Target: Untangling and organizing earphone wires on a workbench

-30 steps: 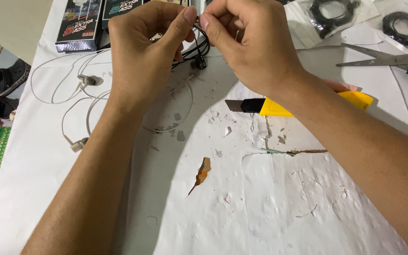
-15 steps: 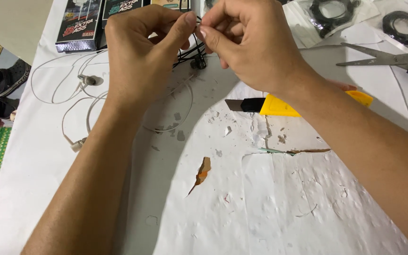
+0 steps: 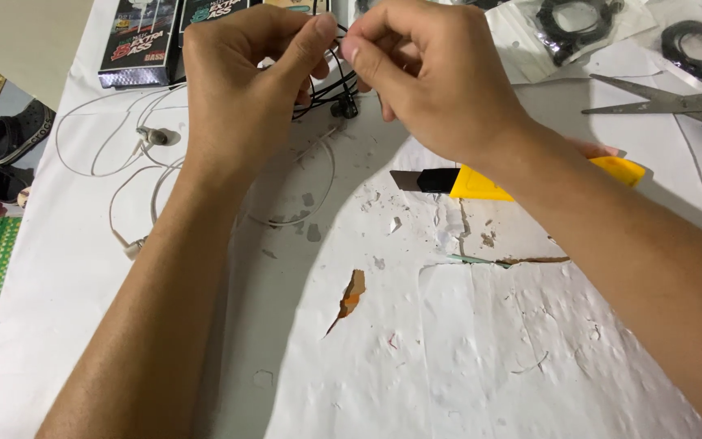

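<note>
Two hands (image 3: 245,89) (image 3: 432,81), one black earphone cable (image 3: 339,93), one white earphone set (image 3: 152,138), one yellow utility knife (image 3: 481,183), one pair of scissors (image 3: 660,102), two black shoes (image 3: 13,134)

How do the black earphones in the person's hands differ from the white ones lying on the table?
The black earphones have a dark cable and are lifted, pinched between the left hand and the right hand; the white earphones have a pale cable and lie untouched on the white paper cover. The black cable hangs in tight loops under the fingers, while the white cable spreads in wide, loose loops. Both are thin wired earphones with small earbuds.
</note>
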